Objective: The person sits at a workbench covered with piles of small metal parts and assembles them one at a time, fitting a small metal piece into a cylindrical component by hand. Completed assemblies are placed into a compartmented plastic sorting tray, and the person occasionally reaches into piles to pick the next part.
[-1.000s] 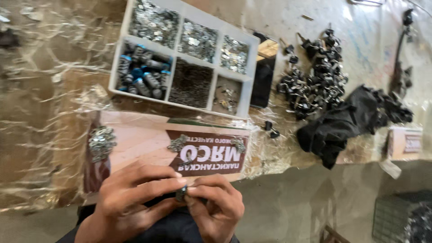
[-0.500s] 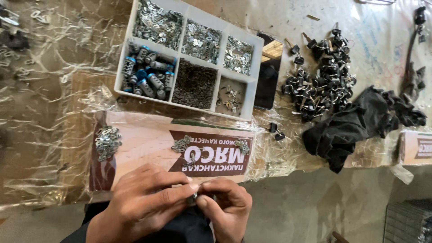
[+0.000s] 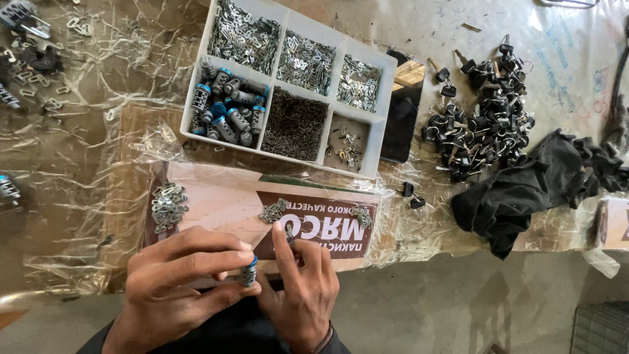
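The left hand (image 3: 180, 278) holds a small metal cylinder with a blue end (image 3: 248, 271). Its fingers are closed around the cylinder, pinching it at the tips. A moment ago both hands were pressed close together over the little part. Now the right hand (image 3: 301, 288) has let go a bit, and its pointing finger reaches up toward a tiny metal piece (image 3: 289, 229) lying just above the fingers. The right fingers are loose and hold nothing that I can see. So it looks like the cylinder is ready for its next small piece, and the hand is going to pick one.

Just past the fingers lies a flat cardboard box (image 3: 216, 203) with little heaps of metal bits on it. One heap (image 3: 168, 206) sits up and to the left of the fingers, and two more (image 3: 272, 211) sit just above. Farther away is a white tray with compartments (image 3: 379, 124). One compartment holds more blue-ended cylinders (image 3: 226, 108), and the others hold shiny bits and tiny dark springs. To the far right are a pile of black-headed keys (image 3: 481, 121) and a black cloth (image 3: 524, 190).

The worktop (image 3: 65, 164) is brown and covered in crinkly clear plastic. Below it, close to the person, there is a grey floor (image 3: 458, 314).
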